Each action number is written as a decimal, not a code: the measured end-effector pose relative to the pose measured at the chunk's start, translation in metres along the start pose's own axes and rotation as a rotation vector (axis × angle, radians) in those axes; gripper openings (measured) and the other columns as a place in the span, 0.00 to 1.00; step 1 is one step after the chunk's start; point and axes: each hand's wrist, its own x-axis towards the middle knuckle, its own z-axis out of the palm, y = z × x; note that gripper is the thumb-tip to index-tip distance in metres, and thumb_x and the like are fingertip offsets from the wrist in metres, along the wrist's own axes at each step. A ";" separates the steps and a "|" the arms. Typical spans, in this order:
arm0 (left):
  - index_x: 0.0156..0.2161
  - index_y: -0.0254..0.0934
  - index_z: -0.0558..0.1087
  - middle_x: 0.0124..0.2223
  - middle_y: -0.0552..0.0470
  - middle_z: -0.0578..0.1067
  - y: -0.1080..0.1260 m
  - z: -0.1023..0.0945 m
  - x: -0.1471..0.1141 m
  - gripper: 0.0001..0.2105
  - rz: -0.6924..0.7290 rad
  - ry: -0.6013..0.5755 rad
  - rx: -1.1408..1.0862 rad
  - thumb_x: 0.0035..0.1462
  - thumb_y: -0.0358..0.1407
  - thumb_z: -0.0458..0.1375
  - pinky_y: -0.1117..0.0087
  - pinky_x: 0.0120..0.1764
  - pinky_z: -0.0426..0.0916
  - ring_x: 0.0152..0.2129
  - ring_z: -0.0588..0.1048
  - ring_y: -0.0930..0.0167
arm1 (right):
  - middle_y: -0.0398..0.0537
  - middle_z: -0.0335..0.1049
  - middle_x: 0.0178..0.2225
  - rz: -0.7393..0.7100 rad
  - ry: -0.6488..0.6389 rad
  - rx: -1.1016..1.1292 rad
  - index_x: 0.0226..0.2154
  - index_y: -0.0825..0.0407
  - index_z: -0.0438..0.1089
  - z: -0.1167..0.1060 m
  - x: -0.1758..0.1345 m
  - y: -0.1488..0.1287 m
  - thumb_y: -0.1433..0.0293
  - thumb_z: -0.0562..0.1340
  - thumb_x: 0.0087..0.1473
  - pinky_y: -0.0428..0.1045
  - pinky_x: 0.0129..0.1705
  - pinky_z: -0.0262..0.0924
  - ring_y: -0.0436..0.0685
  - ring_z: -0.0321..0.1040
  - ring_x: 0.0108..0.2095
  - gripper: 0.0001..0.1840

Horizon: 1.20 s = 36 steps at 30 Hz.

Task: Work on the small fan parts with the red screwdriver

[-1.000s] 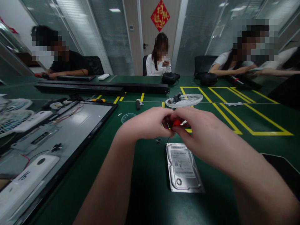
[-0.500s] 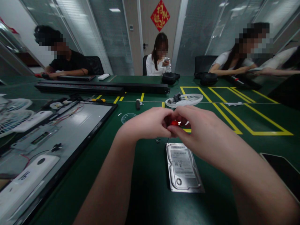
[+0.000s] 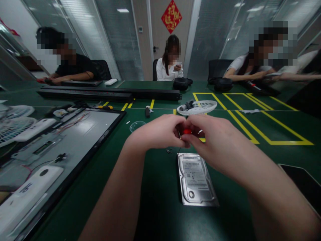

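Observation:
Above the far end of a hard drive's silver top cover, my two hands meet with fingertips nearly touching. My right hand is closed, thumb and fingers pinching a small red piece whose kind I cannot make out. Curled in from the other side, my left hand is closed too. A thin light-coloured sliver shows by its fingertips, but what it grips is mostly hidden. Several tiny screws lie on the table just beyond the drive cover's left corner.
A large opened panel with white parts on it fills the left. A white slotted basket stands beyond my hands, and a clear round lid lies left. A dark phone-like slab is at right. Several people sit across the table.
My fingers have shifted slightly around the red piece, and a thin sliver now shows by the left fingertips. The drive cover and screws have not moved.

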 end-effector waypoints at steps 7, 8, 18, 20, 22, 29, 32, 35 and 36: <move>0.43 0.35 0.76 0.40 0.52 0.81 -0.002 0.001 0.001 0.13 0.021 -0.017 -0.020 0.50 0.30 0.65 0.71 0.35 0.68 0.35 0.78 0.68 | 0.49 0.76 0.39 -0.034 0.012 0.039 0.41 0.51 0.74 0.000 -0.002 0.000 0.73 0.64 0.59 0.52 0.37 0.61 0.60 0.72 0.38 0.06; 0.43 0.35 0.76 0.40 0.52 0.81 -0.002 0.001 0.001 0.13 0.015 -0.018 -0.032 0.50 0.31 0.65 0.71 0.35 0.68 0.35 0.77 0.68 | 0.49 0.76 0.39 -0.030 0.018 0.033 0.40 0.51 0.74 0.001 -0.002 0.000 0.71 0.65 0.59 0.52 0.37 0.61 0.60 0.72 0.38 0.05; 0.44 0.35 0.75 0.41 0.52 0.80 -0.002 0.001 -0.001 0.14 0.030 0.012 -0.008 0.50 0.30 0.65 0.71 0.35 0.68 0.35 0.77 0.68 | 0.48 0.75 0.39 -0.062 0.031 0.047 0.40 0.50 0.74 0.002 -0.002 0.002 0.77 0.62 0.58 0.51 0.37 0.60 0.58 0.71 0.37 0.08; 0.45 0.35 0.75 0.41 0.51 0.80 -0.003 0.001 0.000 0.16 0.016 0.011 -0.023 0.49 0.30 0.65 0.71 0.35 0.68 0.35 0.76 0.68 | 0.50 0.75 0.40 -0.044 0.039 0.030 0.41 0.51 0.73 0.002 -0.002 0.001 0.73 0.64 0.58 0.52 0.37 0.60 0.59 0.71 0.38 0.06; 0.44 0.35 0.76 0.41 0.51 0.80 -0.003 0.001 0.001 0.15 0.007 0.008 -0.028 0.48 0.31 0.66 0.71 0.34 0.68 0.34 0.76 0.68 | 0.51 0.75 0.39 -0.023 0.036 0.006 0.39 0.51 0.73 0.002 -0.001 0.001 0.70 0.65 0.59 0.52 0.37 0.60 0.60 0.71 0.38 0.05; 0.45 0.35 0.76 0.41 0.50 0.80 0.000 0.001 -0.001 0.16 0.008 0.035 -0.002 0.49 0.30 0.65 0.71 0.33 0.67 0.34 0.76 0.69 | 0.48 0.77 0.39 -0.056 0.026 0.037 0.42 0.50 0.76 0.001 -0.001 0.001 0.78 0.60 0.59 0.51 0.37 0.59 0.59 0.72 0.38 0.12; 0.43 0.35 0.76 0.39 0.52 0.79 0.000 0.001 0.000 0.14 0.009 0.026 -0.023 0.48 0.31 0.65 0.72 0.32 0.66 0.32 0.75 0.70 | 0.49 0.76 0.39 -0.023 0.020 0.033 0.41 0.51 0.75 0.001 -0.001 0.001 0.73 0.63 0.59 0.51 0.36 0.58 0.59 0.72 0.37 0.06; 0.42 0.35 0.76 0.38 0.53 0.79 -0.001 0.002 0.001 0.15 -0.001 0.014 -0.043 0.48 0.34 0.67 0.72 0.31 0.66 0.31 0.74 0.70 | 0.50 0.76 0.37 0.005 0.012 0.004 0.37 0.52 0.74 0.000 -0.001 0.001 0.71 0.64 0.59 0.51 0.35 0.57 0.59 0.70 0.35 0.03; 0.42 0.35 0.76 0.38 0.53 0.79 -0.001 0.002 0.000 0.15 -0.009 0.019 -0.038 0.48 0.35 0.68 0.72 0.31 0.67 0.32 0.75 0.70 | 0.49 0.75 0.37 0.003 0.010 -0.001 0.37 0.51 0.75 0.000 -0.001 0.001 0.73 0.63 0.59 0.51 0.35 0.57 0.58 0.70 0.35 0.04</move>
